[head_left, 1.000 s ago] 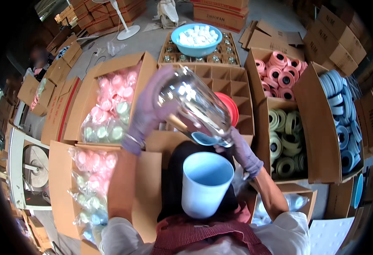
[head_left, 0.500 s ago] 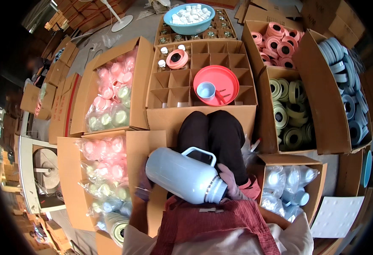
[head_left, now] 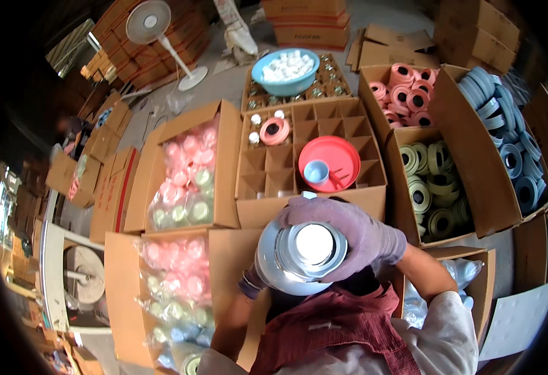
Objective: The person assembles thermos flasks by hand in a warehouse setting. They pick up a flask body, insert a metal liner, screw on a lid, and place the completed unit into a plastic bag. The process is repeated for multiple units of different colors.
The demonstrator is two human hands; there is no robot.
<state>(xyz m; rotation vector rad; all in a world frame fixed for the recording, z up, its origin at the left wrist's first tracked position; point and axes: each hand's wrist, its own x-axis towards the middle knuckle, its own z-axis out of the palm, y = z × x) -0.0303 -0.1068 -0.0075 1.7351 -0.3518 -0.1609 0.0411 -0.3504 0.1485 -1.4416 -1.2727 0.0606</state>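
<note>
A light blue thermos jug (head_left: 271, 265) stands nearly upright at my lap, its top turned toward me. A white round stopper (head_left: 314, 244) fills its mouth. My right hand (head_left: 364, 231), in a greyish-purple glove, curls over the far and right side of the jug's neck. Low on the jug's left side is my left hand (head_left: 251, 282), gloved too; it supports the body, and its fingers are mostly hidden behind the jug. Ahead, a red round tray (head_left: 345, 150) on the divided carton (head_left: 311, 212) carries a light blue cup (head_left: 316, 171) and small red sticks.
Pink ring parts (head_left: 400, 97), green ring parts (head_left: 439, 184) and blue ring parts (head_left: 517, 153) fill cartons at right. Bagged pink and green parts (head_left: 183, 156) fill cartons at left. A blue basin (head_left: 286, 85) of white caps sits beyond. A white fan (head_left: 174, 50) stands far left.
The jug has gone from lying tilted across my lap to nearly upright. My right hand has moved over its neck, and the white stopper now shows. The view has tilted up.
</note>
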